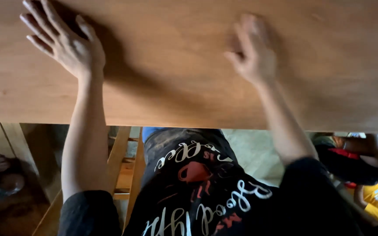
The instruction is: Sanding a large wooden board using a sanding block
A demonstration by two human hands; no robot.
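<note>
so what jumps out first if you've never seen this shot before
A broad brown wooden panel fills the upper half of the view. Both hands lie flat on it with fingers spread: the left hand at the upper left, the right hand near the middle and blurred. Below, the person's black shirt with white lettering fills the bottom centre, with a wooden frame beside it on the left.

- The broad wooden board [189, 65] fills the whole upper view, blocking passage ahead.
- Below its edge, room lies open between the arms.
- A wooden frame [123, 170] stands lower left.
- Another person [372, 175] crowds the right.
</note>
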